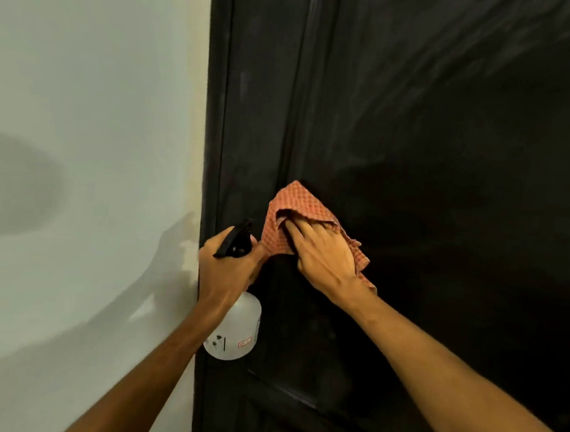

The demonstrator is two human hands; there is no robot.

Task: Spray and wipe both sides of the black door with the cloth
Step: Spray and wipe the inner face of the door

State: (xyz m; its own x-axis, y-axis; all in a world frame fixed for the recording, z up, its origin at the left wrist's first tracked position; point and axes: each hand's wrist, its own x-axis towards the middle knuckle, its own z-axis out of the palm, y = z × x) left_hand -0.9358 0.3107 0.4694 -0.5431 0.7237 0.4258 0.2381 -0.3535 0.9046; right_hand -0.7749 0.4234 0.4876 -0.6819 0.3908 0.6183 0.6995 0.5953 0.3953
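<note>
Black door (pixel 449 160) streaked (smeary sheen) | orange checked cloth (pixel 290 213) crumpled

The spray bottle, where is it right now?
In the head view, the spray bottle is in the left hand, low by the door's left edge.

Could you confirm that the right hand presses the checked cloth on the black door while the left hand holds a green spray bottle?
Not quite: the spray bottle in the left hand is white with a black trigger head, as the head view shows. The rest stands.
</note>
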